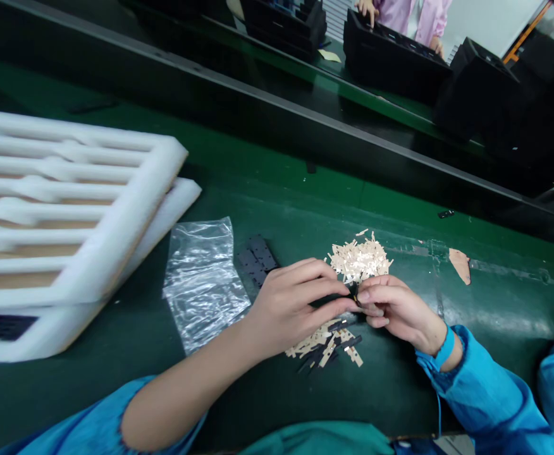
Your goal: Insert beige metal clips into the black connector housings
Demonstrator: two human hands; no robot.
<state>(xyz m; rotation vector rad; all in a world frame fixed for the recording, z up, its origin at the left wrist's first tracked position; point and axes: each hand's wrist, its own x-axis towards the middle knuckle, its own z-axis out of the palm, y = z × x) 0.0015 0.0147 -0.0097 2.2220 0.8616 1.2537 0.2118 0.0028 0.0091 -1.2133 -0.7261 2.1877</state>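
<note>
My left hand [295, 301] and my right hand [395, 309] meet fingertip to fingertip over the green table, both pinched on a small dark piece [353, 294] between them. Just behind the fingers lies a heap of small beige strips [360, 259]. Under my left hand more beige and black strips [327, 344] lie scattered. Flat black pads [257, 258] rest on the table behind my left hand. A blue band circles my right wrist.
A crumpled clear plastic bag [202, 278] lies left of my hands. Stacked white foam trays [63, 215] fill the left side. A beige scrap [460, 264] lies at right. Beyond a dark rail, black trays [391, 57] stand near another person's hands [367, 9].
</note>
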